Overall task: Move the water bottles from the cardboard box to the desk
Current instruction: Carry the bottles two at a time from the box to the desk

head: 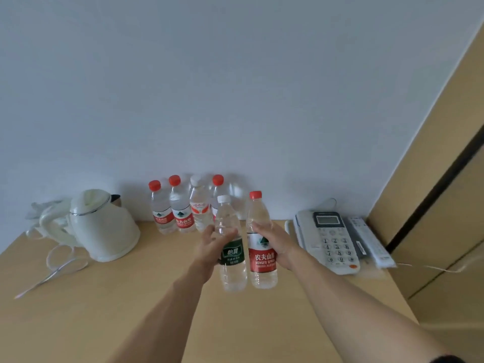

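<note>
A person's left hand (213,246) wraps a green-labelled bottle (231,244) with a white cap, while the right hand (272,243) clasps a red-labelled bottle (262,242) with a red cap; both hands are closed around the bottles' mid-sections, and the two bottles stand upright side by side, almost touching. Whether their bases rest on the desk (146,297) or hang just above it cannot be told from this angle.

Just beyond the two grips, against the wall (235,87), a row of bottles (183,208) already stands on the desk: three with red caps and one with a white cap and an orange label, the rightmost partly hidden behind the green-labelled one in hand. Farther out to the left of the left hand sit a pale electric kettle (104,226) and its loose white cord (60,263). To the right of the right hand lie a desk telephone (330,239) and, past it, a remote control (369,242), beside a wooden panel (432,205).

By this showing the job looks well advanced: four bottles delivered, two more arriving and yet to be let go. The cardboard box is out of view, so how many bottles remain in it cannot be judged.
</note>
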A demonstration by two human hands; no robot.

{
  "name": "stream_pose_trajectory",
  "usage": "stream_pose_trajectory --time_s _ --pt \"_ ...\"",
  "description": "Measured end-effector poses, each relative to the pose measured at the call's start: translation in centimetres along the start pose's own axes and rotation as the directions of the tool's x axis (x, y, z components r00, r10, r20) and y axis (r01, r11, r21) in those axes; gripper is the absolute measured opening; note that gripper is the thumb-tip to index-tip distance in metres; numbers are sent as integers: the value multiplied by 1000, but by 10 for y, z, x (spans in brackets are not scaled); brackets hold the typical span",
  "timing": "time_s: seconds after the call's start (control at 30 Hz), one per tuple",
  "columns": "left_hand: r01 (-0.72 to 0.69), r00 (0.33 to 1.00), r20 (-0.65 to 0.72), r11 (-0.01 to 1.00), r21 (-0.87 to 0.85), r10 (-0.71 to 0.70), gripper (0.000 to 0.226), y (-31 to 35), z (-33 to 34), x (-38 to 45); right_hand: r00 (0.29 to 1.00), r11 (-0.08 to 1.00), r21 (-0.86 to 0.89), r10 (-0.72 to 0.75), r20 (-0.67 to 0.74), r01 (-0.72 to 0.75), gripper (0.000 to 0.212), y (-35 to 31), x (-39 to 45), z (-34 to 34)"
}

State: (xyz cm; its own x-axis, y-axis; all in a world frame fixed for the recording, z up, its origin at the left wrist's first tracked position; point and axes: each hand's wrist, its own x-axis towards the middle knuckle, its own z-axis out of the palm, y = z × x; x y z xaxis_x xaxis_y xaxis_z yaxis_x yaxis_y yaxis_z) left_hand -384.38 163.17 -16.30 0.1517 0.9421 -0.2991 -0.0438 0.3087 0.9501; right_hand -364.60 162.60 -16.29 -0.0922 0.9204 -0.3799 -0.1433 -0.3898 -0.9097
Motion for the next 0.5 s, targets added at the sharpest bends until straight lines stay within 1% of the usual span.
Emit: stream_pose_trajectory --time_s 0.1,0.17,0.2,0.3,0.37,0.5 --pt "-62 994 100 992 109 51 60 9 0 23 991 999 -20 -36 -131 34 76 -7 2 -7" --pt "-98 990 122 979 180 76 58 12 -1 38 976 998 -34 -53 -213 47 77 -9 3 -11" --pt "-115 987 135 969 219 87 57 12 -2 44 971 998 -40 -62 -233 54 75 -9 3 -14" --pt "-166 976 190 935 313 109 49 13 -2 58 961 992 -95 -101 -256 79 56 -8 5 -22" --pt "-193 967 223 922 337 122 48 14 -1 63 954 987 -126 -127 -270 96 48 -7 8 -28" --pt "-221 956 265 907 357 129 49 18 0 70 956 977 -192 -140 -259 91 55 -9 18 -38"
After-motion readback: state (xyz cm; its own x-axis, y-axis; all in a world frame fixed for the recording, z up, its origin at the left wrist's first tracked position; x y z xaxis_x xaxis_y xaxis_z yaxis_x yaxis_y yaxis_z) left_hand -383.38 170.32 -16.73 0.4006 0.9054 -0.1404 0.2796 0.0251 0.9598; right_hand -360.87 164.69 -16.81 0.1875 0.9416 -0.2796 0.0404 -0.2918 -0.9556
